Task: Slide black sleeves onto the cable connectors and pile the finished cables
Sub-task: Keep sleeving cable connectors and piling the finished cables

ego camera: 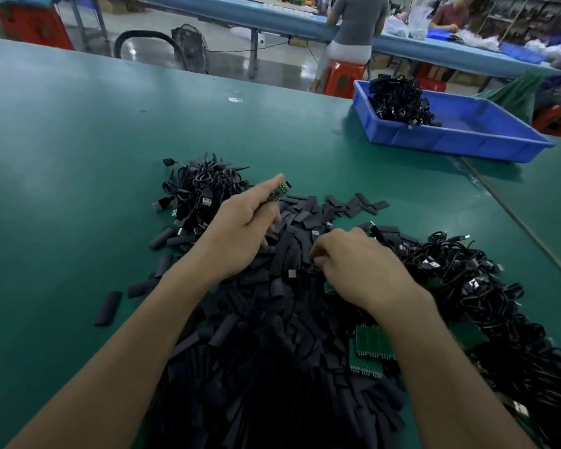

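Above the middle of a green table (62, 157), the left hand (240, 234) pinches a bare cable connector (277, 191) between thumb and forefinger. The connector's long axis slants up and to the right, its tip pointing away from the person. The right hand (360, 267) rests knuckles-up on a heap of black sleeves (272, 351), fingers curled under; whether they grip a sleeve cannot be seen. A pile of cables (201, 192) lies just beyond the left hand, and tangled cables (467, 286) lie to the right. A blue tray (450, 137) sits at the far right. Seated people work at a long bench behind.
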